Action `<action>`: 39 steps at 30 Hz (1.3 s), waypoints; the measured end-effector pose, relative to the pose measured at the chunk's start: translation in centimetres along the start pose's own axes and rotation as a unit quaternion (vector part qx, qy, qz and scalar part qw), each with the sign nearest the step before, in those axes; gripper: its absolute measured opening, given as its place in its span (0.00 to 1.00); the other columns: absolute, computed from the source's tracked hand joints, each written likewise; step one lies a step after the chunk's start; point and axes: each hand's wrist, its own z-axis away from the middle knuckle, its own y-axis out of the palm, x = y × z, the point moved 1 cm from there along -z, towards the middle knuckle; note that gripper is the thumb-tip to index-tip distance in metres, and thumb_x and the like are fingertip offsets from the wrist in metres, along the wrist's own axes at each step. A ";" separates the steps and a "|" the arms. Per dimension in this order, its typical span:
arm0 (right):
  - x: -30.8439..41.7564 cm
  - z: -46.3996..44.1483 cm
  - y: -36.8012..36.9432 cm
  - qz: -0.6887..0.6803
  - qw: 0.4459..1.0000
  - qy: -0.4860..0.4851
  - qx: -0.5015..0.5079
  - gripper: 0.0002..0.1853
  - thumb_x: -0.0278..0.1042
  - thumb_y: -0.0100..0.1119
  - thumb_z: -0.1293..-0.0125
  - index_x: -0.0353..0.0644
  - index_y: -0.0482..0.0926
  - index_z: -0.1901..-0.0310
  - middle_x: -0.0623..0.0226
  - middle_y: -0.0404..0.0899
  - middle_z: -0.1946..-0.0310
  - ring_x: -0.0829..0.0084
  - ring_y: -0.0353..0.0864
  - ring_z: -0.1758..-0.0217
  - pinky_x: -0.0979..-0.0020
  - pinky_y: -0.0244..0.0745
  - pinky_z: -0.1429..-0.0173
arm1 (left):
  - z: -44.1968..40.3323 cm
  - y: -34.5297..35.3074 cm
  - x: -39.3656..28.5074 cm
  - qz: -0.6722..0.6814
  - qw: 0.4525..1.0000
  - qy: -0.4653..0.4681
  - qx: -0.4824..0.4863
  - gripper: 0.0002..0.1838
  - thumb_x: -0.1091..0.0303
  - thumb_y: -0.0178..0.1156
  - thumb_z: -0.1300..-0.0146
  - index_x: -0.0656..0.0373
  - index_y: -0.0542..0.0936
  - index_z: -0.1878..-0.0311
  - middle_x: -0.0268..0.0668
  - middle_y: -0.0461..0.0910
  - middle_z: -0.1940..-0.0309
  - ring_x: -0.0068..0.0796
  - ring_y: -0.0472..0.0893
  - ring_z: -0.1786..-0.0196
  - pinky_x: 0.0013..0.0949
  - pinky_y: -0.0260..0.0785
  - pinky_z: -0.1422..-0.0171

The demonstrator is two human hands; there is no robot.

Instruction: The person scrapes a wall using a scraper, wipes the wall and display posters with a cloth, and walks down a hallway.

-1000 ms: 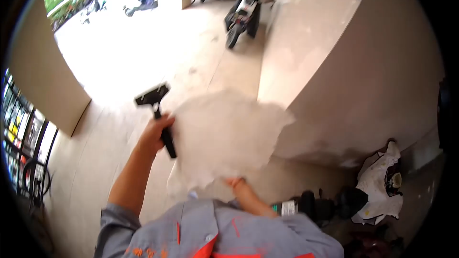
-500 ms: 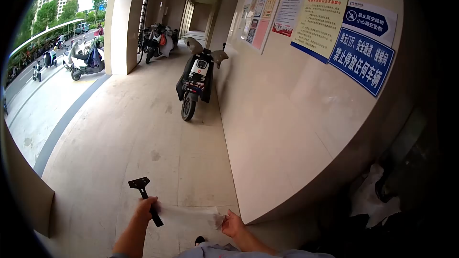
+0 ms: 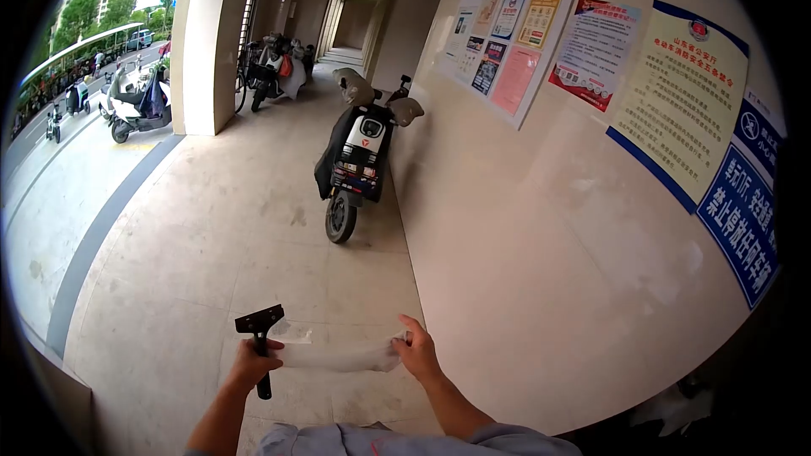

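My left hand (image 3: 255, 363) is closed round the handle of a black scraper (image 3: 260, 318), its wide head pointing up and away from me. The same hand also touches one end of a thin whitish translucent sheet (image 3: 338, 356). My right hand (image 3: 416, 350) pinches the other end of the sheet, with the index finger raised. Between the two hands the sheet stretches as a narrow band above the floor tiles.
A parked electric scooter (image 3: 359, 156) stands ahead beside the wall (image 3: 524, 228). Posters and a notice board (image 3: 507, 42) hang on that wall at the right. A pillar (image 3: 205, 51) and more scooters (image 3: 142, 103) are at the left.
The view has lifted from the floor and my body to the corridor, then turned right. The sheet, spread wide before, is now a narrow band between my hands. The scraper stands more upright.
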 end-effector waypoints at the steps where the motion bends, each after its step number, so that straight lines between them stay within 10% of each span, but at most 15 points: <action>1: 0.0 -2.8 1.7 -0.017 0.999 -0.032 0.021 0.19 0.22 0.56 0.42 0.35 0.72 0.47 0.68 0.78 0.76 0.81 0.74 0.74 0.79 0.70 0.68 | -2.3 -1.3 -0.2 -0.002 1.000 -0.005 0.002 0.13 0.77 0.66 0.63 0.64 0.82 0.68 0.30 0.76 0.80 0.19 0.73 0.76 0.25 0.66 0.69; 8: 7.5 -17.3 11.1 -0.001 0.990 -0.051 0.134 0.17 0.26 0.61 0.43 0.40 0.77 0.51 0.67 0.79 0.67 0.80 0.76 0.67 0.77 0.72 0.61 | -20.7 -12.8 -2.5 -0.063 0.992 0.101 -0.036 0.05 0.76 0.65 0.57 0.63 0.79 0.75 0.31 0.75 0.82 0.19 0.73 0.77 0.26 0.66 0.71; 12: 10.0 -27.5 15.1 0.260 0.950 -0.166 0.040 0.11 0.23 0.63 0.50 0.40 0.79 0.62 0.62 0.79 0.64 0.66 0.80 0.65 0.71 0.74 0.59 | -30.9 -17.4 -7.0 0.010 0.990 0.137 -0.012 0.06 0.77 0.64 0.54 0.64 0.78 0.71 0.32 0.77 0.79 0.20 0.75 0.74 0.26 0.68 0.66; 16: 12.5 -37.9 17.5 0.204 0.926 -0.311 -0.066 0.06 0.25 0.61 0.48 0.34 0.76 0.69 0.63 0.78 0.65 0.62 0.78 0.67 0.67 0.72 0.60 | -41.2 -20.7 -10.6 0.098 0.983 0.083 0.134 0.04 0.78 0.61 0.51 0.65 0.78 0.71 0.35 0.79 0.76 0.24 0.77 0.72 0.28 0.70 0.63; 18: 12.4 -43.5 17.9 0.115 0.952 -0.282 -0.023 0.05 0.27 0.60 0.46 0.36 0.74 0.71 0.66 0.77 0.69 0.70 0.77 0.67 0.72 0.70 0.62 | -46.9 -22.0 -11.8 0.114 0.980 0.073 0.143 0.03 0.79 0.60 0.51 0.66 0.77 0.71 0.37 0.79 0.76 0.25 0.78 0.71 0.28 0.71 0.62; 20: 12.4 -49.1 18.0 -0.109 0.982 0.026 0.149 0.04 0.28 0.59 0.43 0.39 0.74 0.70 0.72 0.74 0.72 0.80 0.73 0.67 0.79 0.68 0.62 | -52.0 -22.7 -13.8 0.167 0.965 0.060 0.194 0.03 0.79 0.60 0.52 0.66 0.77 0.71 0.37 0.78 0.76 0.26 0.78 0.72 0.27 0.70 0.63; 25: 16.0 -67.2 19.9 -0.264 0.951 0.053 0.152 0.06 0.32 0.59 0.41 0.42 0.73 0.65 0.75 0.75 0.71 0.82 0.75 0.67 0.79 0.70 0.63 | -69.0 -25.9 -21.3 0.164 0.964 0.077 0.197 0.07 0.75 0.61 0.52 0.62 0.78 0.68 0.32 0.77 0.75 0.24 0.75 0.72 0.26 0.68 0.62; 27: 19.2 -74.9 19.8 -0.420 0.892 -0.005 0.169 0.12 0.39 0.58 0.40 0.43 0.74 0.58 0.71 0.77 0.68 0.78 0.77 0.68 0.76 0.72 0.66 | -74.8 -28.1 -26.2 0.241 0.937 0.130 0.215 0.21 0.63 0.58 0.42 0.62 0.72 0.47 0.39 0.78 0.62 0.29 0.79 0.62 0.33 0.72 0.54; 29: 20.5 -80.9 20.9 -0.545 0.794 -0.122 0.241 0.33 0.45 0.63 0.43 0.42 0.63 0.39 0.65 0.74 0.49 0.71 0.73 0.45 0.66 0.69 0.43 | -79.9 -29.1 -28.1 0.280 0.909 0.172 0.256 0.35 0.54 0.58 0.41 0.61 0.59 0.35 0.43 0.77 0.53 0.34 0.78 0.53 0.37 0.70 0.47; 35: 11.6 -89.6 35.7 -0.508 0.850 0.062 0.126 0.34 0.34 0.67 0.47 0.40 0.63 0.40 0.65 0.74 0.49 0.70 0.73 0.46 0.67 0.69 0.43 | -94.1 -26.4 -18.2 0.366 0.881 0.005 0.299 0.33 0.65 0.63 0.45 0.68 0.63 0.38 0.41 0.79 0.61 0.30 0.80 0.57 0.30 0.72 0.49; 39: 9.0 -95.6 40.0 -0.394 0.902 0.170 0.046 0.17 0.24 0.63 0.47 0.38 0.73 0.54 0.66 0.78 0.61 0.73 0.77 0.58 0.73 0.70 0.51 | -103.6 -27.1 -15.0 0.352 0.873 -0.117 0.315 0.33 0.69 0.60 0.43 0.68 0.58 0.36 0.47 0.80 0.63 0.37 0.82 0.63 0.36 0.77 0.56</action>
